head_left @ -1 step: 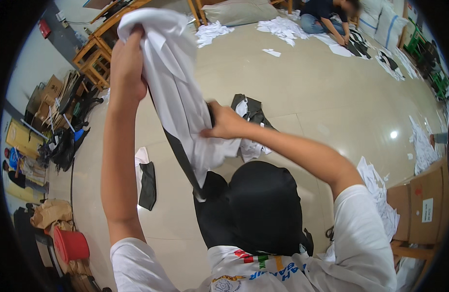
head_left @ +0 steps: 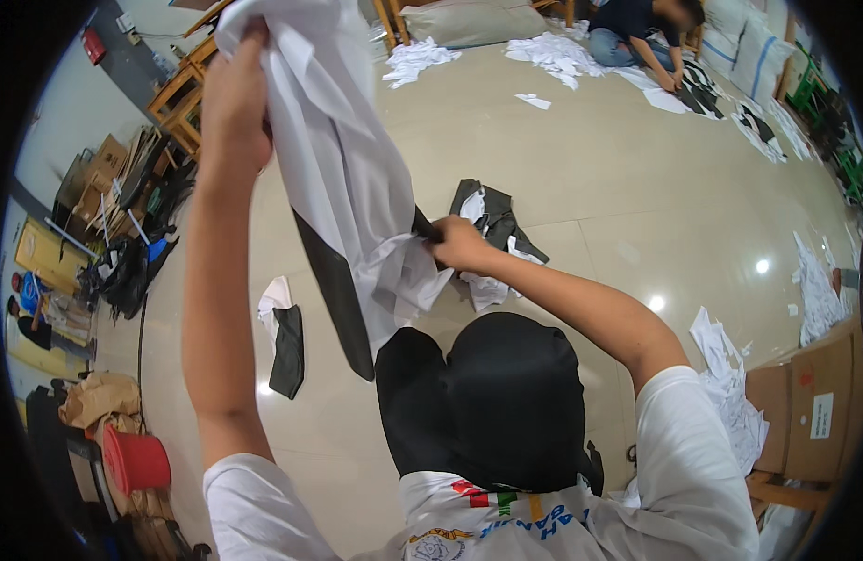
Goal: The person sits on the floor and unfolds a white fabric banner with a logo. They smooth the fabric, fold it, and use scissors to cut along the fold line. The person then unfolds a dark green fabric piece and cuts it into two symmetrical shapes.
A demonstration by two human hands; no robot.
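A white cloth piece with dark grey panels (head_left: 342, 168), perhaps part of a garment, hangs lengthwise in front of me. Its upper end is gripped in my left hand (head_left: 237, 107), raised high at the left. Lower down, my right hand (head_left: 464, 247) pinches the dark edge on the cloth's right side. The cloth's lower tip hangs beside my black-clad knee (head_left: 408, 374). Beyond my right hand, a loose pile of dark grey and white pieces (head_left: 492, 220) lies on the floor. Another white and dark piece (head_left: 286, 351) lies flat to the left.
Another person (head_left: 641, 42) sits on the floor at the far right, handling dark and white cloth. White scraps (head_left: 553, 58) lie along the back. Cardboard boxes (head_left: 800, 411) stand at right, a red bucket (head_left: 140, 460) at lower left, wooden furniture (head_left: 179, 103) at far left.
My left hand has risen slightly to the left with the cloth. My right hand has shifted right and a little nearer, drawing the dark edge outward. The dark panels show more.
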